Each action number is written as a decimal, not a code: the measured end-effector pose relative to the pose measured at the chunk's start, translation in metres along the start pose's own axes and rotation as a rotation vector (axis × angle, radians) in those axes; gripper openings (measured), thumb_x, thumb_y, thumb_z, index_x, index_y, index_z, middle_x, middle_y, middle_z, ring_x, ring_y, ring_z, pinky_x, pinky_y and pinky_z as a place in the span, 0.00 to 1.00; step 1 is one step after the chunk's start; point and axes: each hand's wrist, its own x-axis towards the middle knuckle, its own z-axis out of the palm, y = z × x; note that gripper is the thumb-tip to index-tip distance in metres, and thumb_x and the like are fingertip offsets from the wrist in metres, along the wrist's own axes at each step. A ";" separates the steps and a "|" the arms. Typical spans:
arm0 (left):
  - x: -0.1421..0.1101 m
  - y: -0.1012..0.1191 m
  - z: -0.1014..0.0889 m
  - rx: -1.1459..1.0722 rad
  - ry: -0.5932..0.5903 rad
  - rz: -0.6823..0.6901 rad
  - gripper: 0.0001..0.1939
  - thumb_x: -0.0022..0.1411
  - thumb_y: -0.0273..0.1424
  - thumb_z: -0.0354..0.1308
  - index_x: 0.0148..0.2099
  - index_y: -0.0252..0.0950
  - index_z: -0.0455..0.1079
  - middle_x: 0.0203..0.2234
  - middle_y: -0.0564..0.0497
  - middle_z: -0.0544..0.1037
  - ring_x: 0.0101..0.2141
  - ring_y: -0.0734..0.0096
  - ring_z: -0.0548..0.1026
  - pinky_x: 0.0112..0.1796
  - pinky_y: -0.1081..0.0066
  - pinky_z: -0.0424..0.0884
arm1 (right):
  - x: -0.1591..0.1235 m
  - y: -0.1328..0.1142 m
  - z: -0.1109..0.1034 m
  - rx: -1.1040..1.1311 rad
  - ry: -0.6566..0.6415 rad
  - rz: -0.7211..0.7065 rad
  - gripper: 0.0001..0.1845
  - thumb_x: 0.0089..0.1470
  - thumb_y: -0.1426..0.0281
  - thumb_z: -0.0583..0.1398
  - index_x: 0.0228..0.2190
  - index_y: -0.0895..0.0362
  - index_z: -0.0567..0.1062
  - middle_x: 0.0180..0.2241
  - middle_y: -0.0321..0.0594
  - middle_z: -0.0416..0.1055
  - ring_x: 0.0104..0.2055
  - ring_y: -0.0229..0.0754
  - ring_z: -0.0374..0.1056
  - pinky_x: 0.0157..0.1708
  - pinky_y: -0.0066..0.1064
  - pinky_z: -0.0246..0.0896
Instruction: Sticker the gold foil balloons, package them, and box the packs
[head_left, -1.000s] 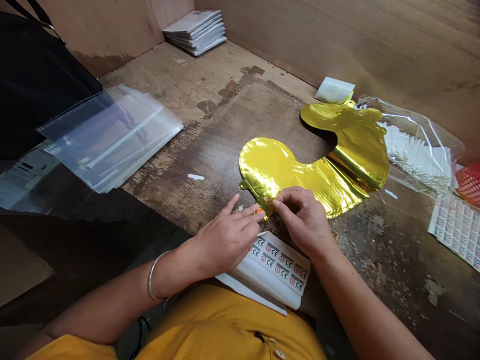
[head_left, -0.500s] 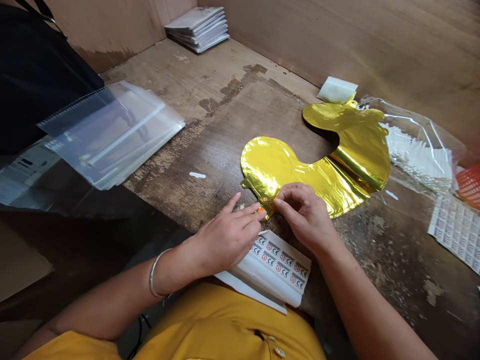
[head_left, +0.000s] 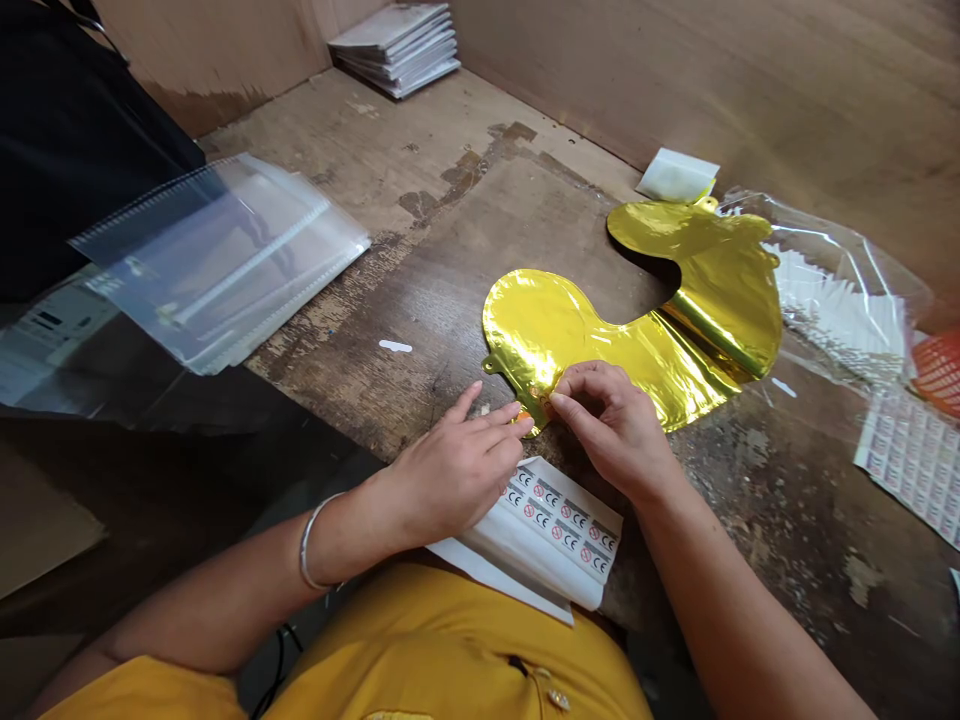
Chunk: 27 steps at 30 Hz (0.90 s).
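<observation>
A flat gold foil balloon (head_left: 630, 350) with a curved shape and small tabs lies on the worn wooden table. My left hand (head_left: 457, 470) rests with its fingers stretched out, the fingertips on the balloon's near edge beside a small orange spot. In a pinch of thumb and forefinger, my right hand (head_left: 611, 425) holds the edge of a small clear sticker (head_left: 534, 393) against the foil; its faint print is partly hidden by the fingers. Below both hands, a sheet of CE stickers (head_left: 566, 520) on white backing lies at the table's front edge, partly under my left hand.
Clear plastic sleeves (head_left: 240, 260) lie at the left near a dark bag (head_left: 82, 160). Stacked white packets (head_left: 397, 45) stand at the back. On the right are a plastic bag of white sticks (head_left: 840, 300), another sticker sheet (head_left: 911, 455) and a red basket (head_left: 941, 375).
The view has shifted very slightly. Both hands keep nearly the same place on the balloon, the right still pinching at the sticker.
</observation>
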 end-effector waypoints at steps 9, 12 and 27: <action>0.001 0.001 -0.001 -0.006 0.004 -0.003 0.10 0.66 0.25 0.50 0.47 0.30 0.69 0.55 0.41 0.74 0.59 0.56 0.67 0.63 0.44 0.52 | 0.001 0.002 -0.001 -0.005 -0.031 -0.040 0.05 0.55 0.69 0.60 0.27 0.54 0.73 0.34 0.40 0.72 0.40 0.45 0.66 0.43 0.39 0.58; 0.001 0.001 -0.001 -0.009 -0.009 -0.005 0.10 0.67 0.25 0.50 0.47 0.30 0.69 0.55 0.41 0.74 0.60 0.56 0.67 0.63 0.44 0.52 | 0.001 0.001 -0.001 -0.038 -0.029 -0.030 0.05 0.55 0.69 0.60 0.27 0.53 0.73 0.35 0.40 0.72 0.40 0.45 0.66 0.43 0.39 0.58; 0.000 0.001 -0.001 -0.002 -0.011 -0.004 0.10 0.67 0.25 0.50 0.48 0.31 0.69 0.55 0.41 0.73 0.60 0.57 0.67 0.64 0.45 0.50 | 0.002 0.003 0.003 -0.123 -0.008 -0.012 0.07 0.55 0.69 0.60 0.25 0.54 0.72 0.34 0.41 0.71 0.40 0.46 0.65 0.42 0.40 0.58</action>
